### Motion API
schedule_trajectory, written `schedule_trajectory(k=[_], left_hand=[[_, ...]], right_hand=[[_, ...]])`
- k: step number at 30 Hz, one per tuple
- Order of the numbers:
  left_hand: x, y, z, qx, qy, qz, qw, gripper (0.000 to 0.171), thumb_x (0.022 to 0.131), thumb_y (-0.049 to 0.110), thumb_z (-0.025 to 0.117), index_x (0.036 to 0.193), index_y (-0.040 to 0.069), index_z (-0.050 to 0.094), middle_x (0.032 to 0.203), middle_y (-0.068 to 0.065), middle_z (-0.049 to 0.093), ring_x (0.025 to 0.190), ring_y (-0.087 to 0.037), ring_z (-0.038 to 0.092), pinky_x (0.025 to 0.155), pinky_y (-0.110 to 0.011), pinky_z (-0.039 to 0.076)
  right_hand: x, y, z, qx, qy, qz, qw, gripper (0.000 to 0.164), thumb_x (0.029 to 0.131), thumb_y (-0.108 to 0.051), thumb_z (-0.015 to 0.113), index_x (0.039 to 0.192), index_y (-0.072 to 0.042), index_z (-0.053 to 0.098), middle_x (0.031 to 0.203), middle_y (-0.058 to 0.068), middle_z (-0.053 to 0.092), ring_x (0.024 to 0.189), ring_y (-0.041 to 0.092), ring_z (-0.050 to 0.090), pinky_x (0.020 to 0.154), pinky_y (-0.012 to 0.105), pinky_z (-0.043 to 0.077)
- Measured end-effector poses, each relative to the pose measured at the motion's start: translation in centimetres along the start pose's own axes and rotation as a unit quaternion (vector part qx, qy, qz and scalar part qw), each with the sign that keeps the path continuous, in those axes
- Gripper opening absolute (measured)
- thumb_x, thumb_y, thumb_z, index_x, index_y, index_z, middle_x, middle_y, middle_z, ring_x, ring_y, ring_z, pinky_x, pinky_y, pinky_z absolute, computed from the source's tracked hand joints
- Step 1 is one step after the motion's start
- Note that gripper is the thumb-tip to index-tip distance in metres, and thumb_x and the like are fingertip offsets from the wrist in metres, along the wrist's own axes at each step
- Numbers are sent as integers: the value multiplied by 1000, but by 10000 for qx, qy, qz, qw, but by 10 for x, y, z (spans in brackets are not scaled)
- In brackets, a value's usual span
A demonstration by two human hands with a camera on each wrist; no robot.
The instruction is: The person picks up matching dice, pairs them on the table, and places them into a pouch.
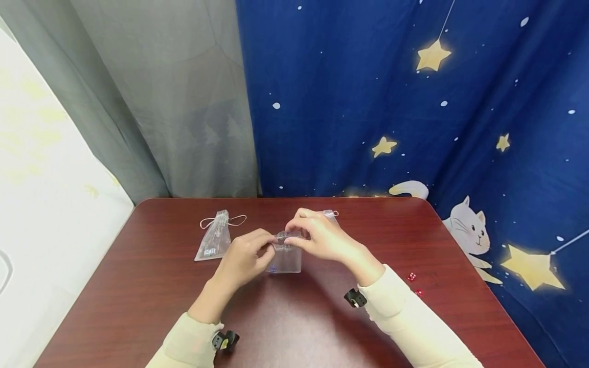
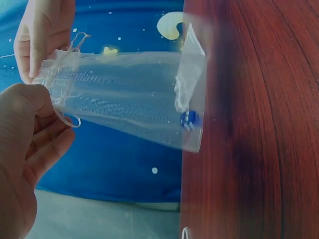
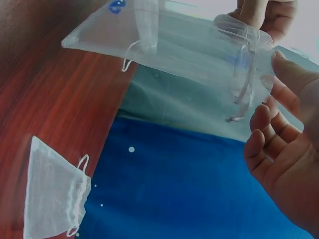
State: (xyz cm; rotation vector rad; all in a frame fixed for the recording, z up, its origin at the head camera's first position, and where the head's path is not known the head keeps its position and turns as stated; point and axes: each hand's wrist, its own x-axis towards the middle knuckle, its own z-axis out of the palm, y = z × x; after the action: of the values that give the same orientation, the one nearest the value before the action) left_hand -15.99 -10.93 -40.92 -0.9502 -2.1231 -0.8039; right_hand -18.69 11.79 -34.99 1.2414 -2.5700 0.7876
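Note:
A sheer white drawstring pouch (image 1: pixel 287 261) hangs upright between my hands, its mouth at the top. My left hand (image 1: pixel 247 255) pinches the left side of the mouth between thumb and fingers. On the opposite side, my right hand (image 1: pixel 322 236) pinches the rim, its other fingers loosely bent. One blue die (image 2: pixel 189 120) lies in a bottom corner of the pouch. Cord loops (image 2: pixel 75 119) stick out at both sides of its neck. In the left wrist view the pouch's bottom edge overlaps the table.
To the left lies another sheer pouch (image 1: pixel 220 232) with pale dice (image 1: pixel 209 252) inside and its cords spread. A flat pouch (image 3: pixel 52 194) lies near the table's far edge, mostly behind my right hand in the head view. Two red dice (image 1: pixel 411 276) sit right of my right forearm.

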Motion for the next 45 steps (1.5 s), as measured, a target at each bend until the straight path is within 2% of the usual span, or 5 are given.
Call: schedule_trajectory(k=[11, 20, 33, 40, 45], left_hand=[[-1, -1, -1, 17, 191, -103, 9998, 16, 80, -3, 63, 88, 7, 73, 84, 2, 68, 68, -8, 60, 60, -20, 51], [-2, -4, -4, 9, 418, -142, 9990, 15, 81, -1, 62, 89, 6, 74, 85, 0, 70, 70, -9, 61, 62, -23, 52], [-3, -7, -5, 12, 552, -102, 9984, 20, 79, -8, 69, 94, 3, 77, 89, -2, 72, 72, -11, 64, 61, -23, 52], [-4, -8, -7, 92, 558, -250, 9981, 35, 82, -12, 72, 113, 4, 74, 95, -7, 75, 77, -15, 68, 66, -31, 56], [-5, -11, -9, 230, 704, -358, 9966, 34, 80, -11, 77, 111, 2, 73, 93, -9, 75, 76, -15, 68, 65, -31, 57]], right_hand=[[-14, 20, 8, 213, 92, 92, 9997, 50, 82, -37, 85, 119, -8, 69, 95, -5, 63, 79, 10, 58, 64, 23, 48], [-19, 27, 16, 432, -57, 141, 9989, 8, 93, -25, 75, 93, -17, 74, 70, -13, 59, 59, 0, 47, 55, 20, 43], [-19, 27, 20, 942, 358, 406, 9941, 15, 98, -14, 62, 92, -13, 76, 70, -15, 68, 63, -2, 57, 59, 22, 48], [-18, 31, 25, 598, 969, 243, 9932, 15, 89, -7, 64, 77, -10, 74, 60, -14, 55, 57, 0, 48, 53, 21, 42], [-19, 32, 25, 530, 1347, 410, 9886, 15, 83, -7, 64, 73, -13, 75, 58, -15, 54, 54, -1, 49, 52, 22, 43]])
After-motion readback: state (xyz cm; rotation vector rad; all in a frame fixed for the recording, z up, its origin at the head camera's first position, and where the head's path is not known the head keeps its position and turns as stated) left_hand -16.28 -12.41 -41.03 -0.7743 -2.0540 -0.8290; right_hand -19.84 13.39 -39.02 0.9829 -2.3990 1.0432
